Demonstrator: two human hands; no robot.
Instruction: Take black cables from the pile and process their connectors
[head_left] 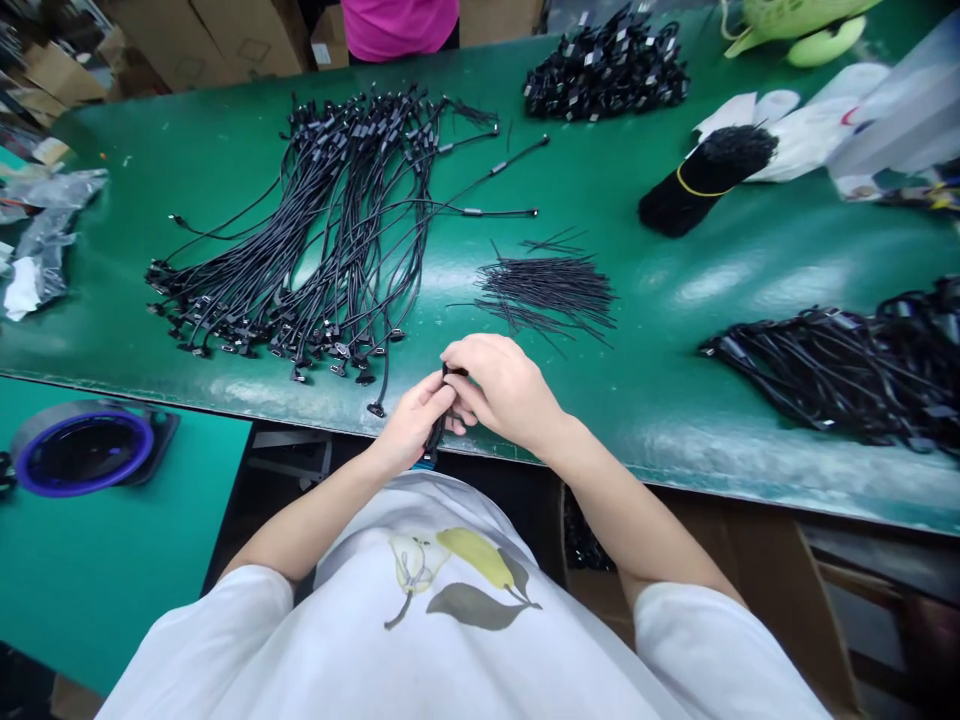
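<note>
Both hands meet at the table's front edge, close to my body. My left hand point(414, 420) is closed around a folded black cable point(436, 436), whose lower end hangs below the fingers. My right hand point(504, 385) pinches at the top of the same cable, its fingertips touching those of the left. Whether a thin tie is between the right fingers is hidden. Just beyond the hands lies a loose pile of thin black ties point(551, 288). To the left spreads a heap of long black cables point(352, 225) with connectors at both ends.
Coiled black cables point(607, 65) are heaped at the back, and more bundled cables point(832, 375) lie at right. A yellow-banded bundle of black ties point(705, 182) rests near white paper rolls point(817, 120). A round blue-rimmed object point(84, 450) sits lower left. Someone in pink point(401, 28) stands across the table.
</note>
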